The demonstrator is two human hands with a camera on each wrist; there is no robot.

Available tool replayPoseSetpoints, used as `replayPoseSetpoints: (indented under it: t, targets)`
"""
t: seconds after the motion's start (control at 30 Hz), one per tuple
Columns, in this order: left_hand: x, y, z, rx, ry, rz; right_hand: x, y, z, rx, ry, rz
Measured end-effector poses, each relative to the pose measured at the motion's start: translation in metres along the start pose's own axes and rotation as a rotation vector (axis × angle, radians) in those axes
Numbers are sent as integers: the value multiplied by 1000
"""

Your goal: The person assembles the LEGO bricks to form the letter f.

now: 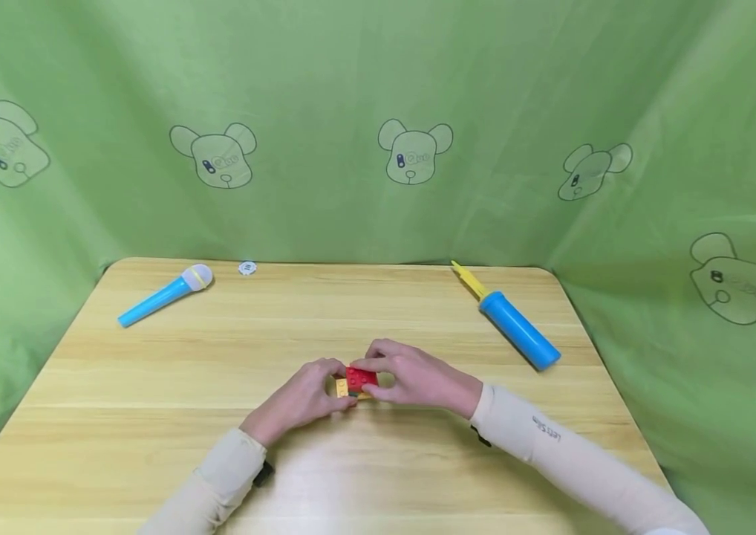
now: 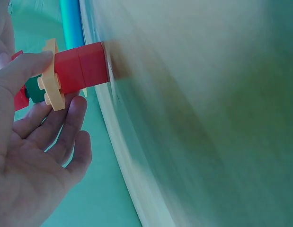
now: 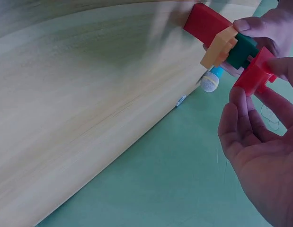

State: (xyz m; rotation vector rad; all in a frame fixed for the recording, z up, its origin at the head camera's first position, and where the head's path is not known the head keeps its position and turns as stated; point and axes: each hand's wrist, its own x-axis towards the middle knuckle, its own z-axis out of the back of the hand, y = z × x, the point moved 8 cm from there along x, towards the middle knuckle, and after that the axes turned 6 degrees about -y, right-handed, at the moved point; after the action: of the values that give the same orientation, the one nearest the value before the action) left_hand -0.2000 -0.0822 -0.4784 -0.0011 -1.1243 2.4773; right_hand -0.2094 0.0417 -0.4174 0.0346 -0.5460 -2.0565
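Both hands meet over a small stack of toy bricks near the middle of the table. My left hand (image 1: 301, 397) steadies the stack, its thumb on the tan brick (image 2: 52, 85) and fingers behind it. Under the tan one are two red bricks (image 2: 82, 65), their lower end close to the tabletop. A green brick (image 3: 242, 51) sits above the tan one. With thumb and fingers, my right hand (image 1: 418, 377) pinches another red brick (image 3: 254, 74), which is at the green brick's studded end and looks slightly tilted against it.
A blue toy microphone (image 1: 160, 301) with a grey head lies at the back left of the wooden table (image 1: 151, 416). Beside it is a small round white chip (image 1: 247, 267). A blue hand pump (image 1: 520, 331) with a yellow nozzle lies at the right. Green cloth (image 1: 324, 215) encloses the table.
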Motion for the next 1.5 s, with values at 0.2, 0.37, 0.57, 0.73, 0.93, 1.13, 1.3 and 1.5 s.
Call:
replayPoseSetpoints:
  t: [0.2, 0.37, 0.57, 0.73, 0.93, 1.13, 1.3, 1.5]
  targets:
    - [-1, 1, -1, -10, 0, 7, 0, -1, -3, -9, -5, 3]
    - [-1, 2, 0, -16, -3, 9, 0, 1, -1, -24, -3, 9]
    - [-1, 3, 0, -22, 0, 27, 0, 0, 0, -29, 8, 1]
    - [-1, 4, 0, -24, 6, 37, 1, -1, -1, -1, 38, -12]
    - [0, 2, 0, -12, 6, 13, 2, 0, 3, 9, 64, 0]
    - [1, 4, 0, -22, 8, 17, 4, 0, 2, 18, 71, 7]
    - [2, 4, 0, -32, 7, 12, 4, -1, 3, 10, 71, 8]
    - [1, 3, 0, -49, 4, 7, 5, 0, 3, 1, 91, 5]
